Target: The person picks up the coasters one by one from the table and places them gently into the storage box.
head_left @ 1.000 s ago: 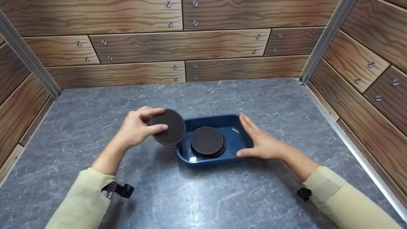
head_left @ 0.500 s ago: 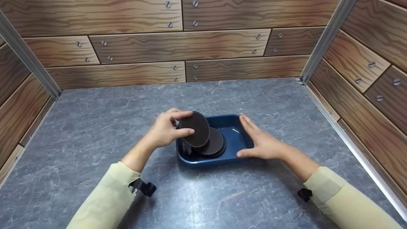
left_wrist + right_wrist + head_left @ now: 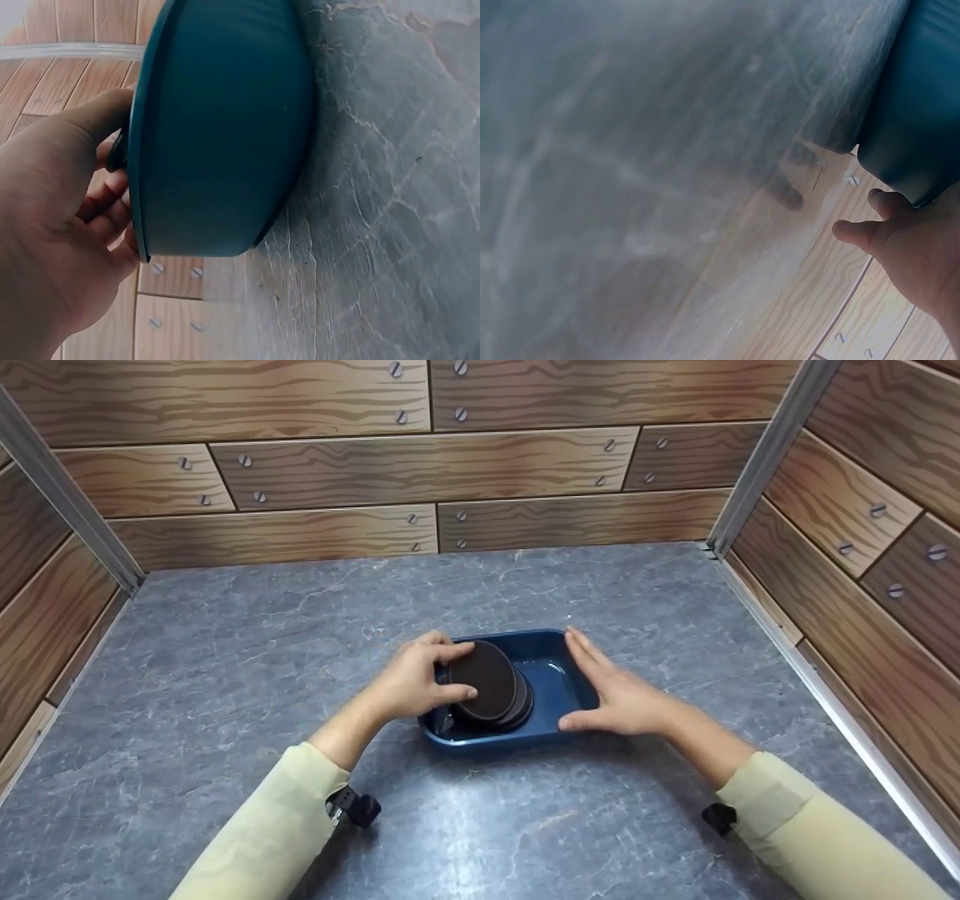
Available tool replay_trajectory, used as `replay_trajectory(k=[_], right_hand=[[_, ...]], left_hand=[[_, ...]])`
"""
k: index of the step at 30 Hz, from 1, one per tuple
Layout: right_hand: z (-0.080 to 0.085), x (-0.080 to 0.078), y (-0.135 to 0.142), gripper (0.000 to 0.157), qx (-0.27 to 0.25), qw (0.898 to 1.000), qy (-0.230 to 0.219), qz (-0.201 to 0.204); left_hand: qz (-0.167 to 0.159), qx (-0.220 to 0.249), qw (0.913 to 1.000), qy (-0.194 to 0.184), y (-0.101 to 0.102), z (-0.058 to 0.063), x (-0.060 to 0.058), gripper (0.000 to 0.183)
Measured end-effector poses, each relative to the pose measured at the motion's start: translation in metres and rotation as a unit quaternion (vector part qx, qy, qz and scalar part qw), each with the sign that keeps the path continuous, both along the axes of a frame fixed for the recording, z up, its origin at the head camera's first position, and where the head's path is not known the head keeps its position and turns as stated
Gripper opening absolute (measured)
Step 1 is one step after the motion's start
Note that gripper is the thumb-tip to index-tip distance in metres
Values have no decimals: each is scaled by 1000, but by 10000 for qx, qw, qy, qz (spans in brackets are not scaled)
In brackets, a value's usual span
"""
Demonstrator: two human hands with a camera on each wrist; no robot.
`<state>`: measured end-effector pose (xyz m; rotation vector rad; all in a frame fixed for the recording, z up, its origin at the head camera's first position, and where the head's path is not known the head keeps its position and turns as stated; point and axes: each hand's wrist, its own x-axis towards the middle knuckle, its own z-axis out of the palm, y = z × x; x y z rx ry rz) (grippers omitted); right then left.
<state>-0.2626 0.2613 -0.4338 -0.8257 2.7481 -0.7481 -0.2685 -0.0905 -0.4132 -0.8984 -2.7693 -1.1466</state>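
A dark brown round coaster [image 3: 484, 682], with a stitched edge, is pinched at its left side between the thumb and fingers of my left hand [image 3: 409, 679]. It is tilted over a stack of similar coasters [image 3: 523, 711] inside a blue rectangular dish [image 3: 551, 686]; whether it touches them I cannot tell. In the left wrist view, the dish wall [image 3: 225, 135] hides most of the coaster, and only a dark sliver [image 3: 118, 152] shows by the fingers. My right hand [image 3: 630, 701] rests against the dish's right end, thumb and fingers spread straight along its corners.
The dish stands on a grey marbled tabletop [image 3: 262, 637]. Wood-patterned panels [image 3: 337, 472] close off the back and both sides, joined by metal corner posts [image 3: 765, 457]. Black straps with small devices [image 3: 364, 810] sit at the cuffs.
My left hand has carried the coaster rightward from beside the dish to above the stack, then lowered it into the dish. The right hand and the dish have stayed in place.
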Motion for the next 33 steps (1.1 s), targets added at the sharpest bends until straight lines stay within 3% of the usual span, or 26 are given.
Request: replay_trajectory(k=[7, 17, 22, 27, 33], right_hand=[[0, 1, 0, 129, -16, 10000, -18, 18], [-1, 1, 2, 130, -31, 10000, -46, -7], [-2, 0, 2, 130, -48, 10000, -47, -7], [0, -1, 3, 130, 50, 10000, -47, -51], [18, -3, 3, 123, 178, 9996, 147, -132]], left_hand=[[59, -991, 9938, 500, 2, 0, 3, 69], [128, -1617, 9832, 839, 10, -4, 4, 68], [216, -2112, 9717, 1036, 14, -4, 5, 65], [508, -2171, 9666, 1260, 14, -1, 10, 62], [1084, -2180, 9620, 1241, -3, 10, 22, 80]])
